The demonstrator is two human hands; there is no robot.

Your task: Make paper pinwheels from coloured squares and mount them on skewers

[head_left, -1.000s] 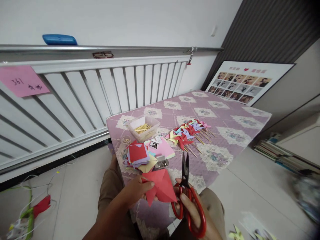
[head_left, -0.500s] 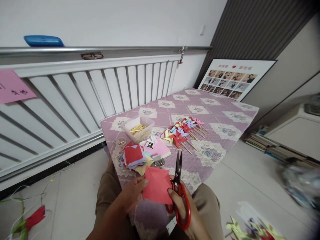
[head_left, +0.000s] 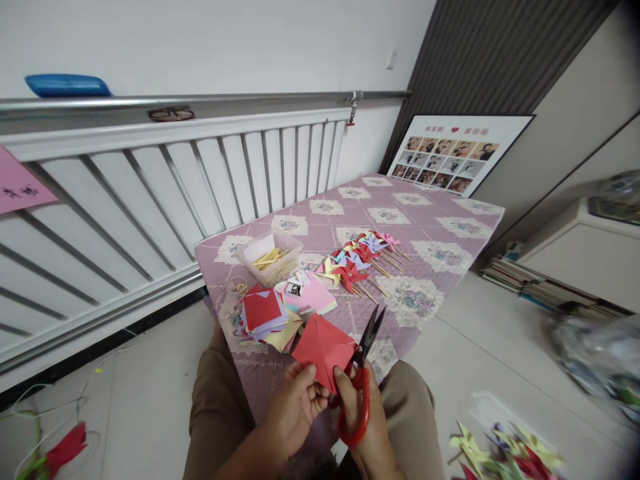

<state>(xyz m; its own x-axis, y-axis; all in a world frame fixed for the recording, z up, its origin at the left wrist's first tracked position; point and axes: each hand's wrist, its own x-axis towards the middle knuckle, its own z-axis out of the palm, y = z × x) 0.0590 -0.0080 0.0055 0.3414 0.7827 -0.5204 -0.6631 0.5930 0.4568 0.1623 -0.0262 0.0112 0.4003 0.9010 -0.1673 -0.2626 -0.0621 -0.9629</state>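
Note:
A square of red paper (head_left: 327, 347) with a cut running in from a corner is held over the near end of the table, turned to a diamond. My left hand (head_left: 297, 400) has its thumb and curled fingers at the paper's lower left edge. In my right hand (head_left: 363, 407) are red-handled scissors (head_left: 369, 340), their dark blades slightly apart and pointing away from me. My right thumb also presses the paper's lower right edge. Just beyond lies a stack of coloured paper squares (head_left: 263, 310), with pink sheets (head_left: 313, 293) beside it.
Finished paper pinwheels on sticks (head_left: 357, 260) lie mid-table. A clear plastic box (head_left: 270, 257) holds thin wooden sticks, near a small round container (head_left: 239, 287). The white radiator (head_left: 250, 167) borders the table's left side. More pinwheels (head_left: 505, 450) are at lower right.
The red paper has been turned to a diamond. My left hand has shifted from its left side to the lower edge, and the scissors now tilt further right. The view has swung slightly right.

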